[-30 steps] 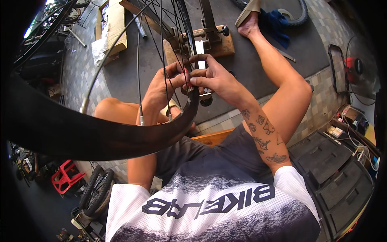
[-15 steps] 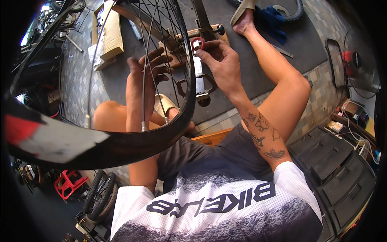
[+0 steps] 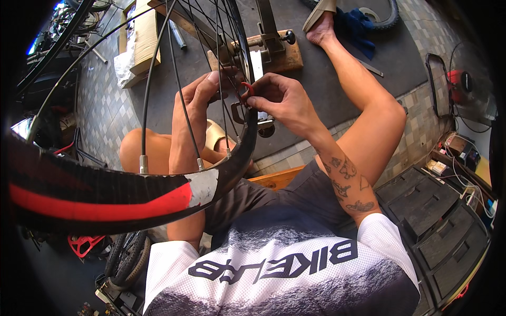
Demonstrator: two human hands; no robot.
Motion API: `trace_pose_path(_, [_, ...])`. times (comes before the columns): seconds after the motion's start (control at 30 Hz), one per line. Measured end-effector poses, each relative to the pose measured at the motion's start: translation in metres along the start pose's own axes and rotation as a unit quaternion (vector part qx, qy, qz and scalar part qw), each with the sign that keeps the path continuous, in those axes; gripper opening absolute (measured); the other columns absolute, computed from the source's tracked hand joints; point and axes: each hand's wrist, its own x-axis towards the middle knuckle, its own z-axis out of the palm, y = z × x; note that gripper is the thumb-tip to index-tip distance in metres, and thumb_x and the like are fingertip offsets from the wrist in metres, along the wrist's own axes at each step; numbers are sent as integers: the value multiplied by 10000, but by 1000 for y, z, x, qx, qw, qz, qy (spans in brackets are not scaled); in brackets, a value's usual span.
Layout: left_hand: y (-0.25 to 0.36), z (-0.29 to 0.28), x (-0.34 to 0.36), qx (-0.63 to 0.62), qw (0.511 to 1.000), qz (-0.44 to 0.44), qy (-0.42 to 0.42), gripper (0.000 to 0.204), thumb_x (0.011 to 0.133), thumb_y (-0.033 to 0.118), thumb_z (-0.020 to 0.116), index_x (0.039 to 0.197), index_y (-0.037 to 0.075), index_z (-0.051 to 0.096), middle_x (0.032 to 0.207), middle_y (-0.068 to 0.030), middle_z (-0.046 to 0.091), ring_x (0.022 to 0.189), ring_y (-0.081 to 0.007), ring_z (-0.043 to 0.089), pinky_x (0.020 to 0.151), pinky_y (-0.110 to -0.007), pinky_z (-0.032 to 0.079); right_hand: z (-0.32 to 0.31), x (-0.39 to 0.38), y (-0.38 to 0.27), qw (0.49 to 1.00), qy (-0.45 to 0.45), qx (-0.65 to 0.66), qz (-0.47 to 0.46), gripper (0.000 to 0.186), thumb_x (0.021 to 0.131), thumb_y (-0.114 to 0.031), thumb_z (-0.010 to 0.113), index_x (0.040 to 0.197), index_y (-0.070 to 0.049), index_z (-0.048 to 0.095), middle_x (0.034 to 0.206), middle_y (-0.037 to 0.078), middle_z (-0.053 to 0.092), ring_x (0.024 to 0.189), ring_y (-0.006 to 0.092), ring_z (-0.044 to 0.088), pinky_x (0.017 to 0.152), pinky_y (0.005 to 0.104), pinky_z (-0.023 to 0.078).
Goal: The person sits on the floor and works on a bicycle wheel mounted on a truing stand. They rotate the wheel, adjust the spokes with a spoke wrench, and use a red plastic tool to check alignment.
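Note:
A bicycle wheel with a black rim (image 3: 221,179) bearing red and grey patches and thin dark spokes (image 3: 176,79) stands in front of me on a metal stand (image 3: 271,39) with a wooden base. My right hand (image 3: 279,105) pinches a small red ring-shaped tool (image 3: 250,88) at the spokes beside the rim's right side. My left hand (image 3: 195,97) is behind the spokes, left of that tool, its thumb and fingers bent closed; what they hold is hidden.
An open cardboard box (image 3: 145,45), a metal tube (image 3: 177,37) and a blue cloth (image 3: 356,29) lie on the floor. A tyre (image 3: 385,18) is beyond my foot. Black drawer units (image 3: 443,242) are at right, a red stool (image 3: 84,245) and tyres (image 3: 126,258) at lower left.
The wheel has turned, showing a long red patch. My right hand moved up with the red tool, then back down to the spokes. My left hand opened, then closed again among the spokes.

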Motion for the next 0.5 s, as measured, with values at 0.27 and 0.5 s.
trace_pose_path(0.27, [-15,-5,4,-42,999,11,-14,580,1092,448,542,1300,-75,682,1225,-173,735,1037,-190,679,952,-359,509,-1,6,0,996,-74,50,5,396,933,-53,768,1290,16,612,1116,127,768,1004,143,730,902,310,578])
trace_pose_path(0.5, [-54,-22,11,-157,972,-83,-152,475,1048,341,680,1377,-1,658,1100,-55,755,960,-105,674,870,-282,538,-4,15,20,979,-113,161,52,430,963,-10,723,1338,7,513,1136,159,759,958,150,723,808,288,575])
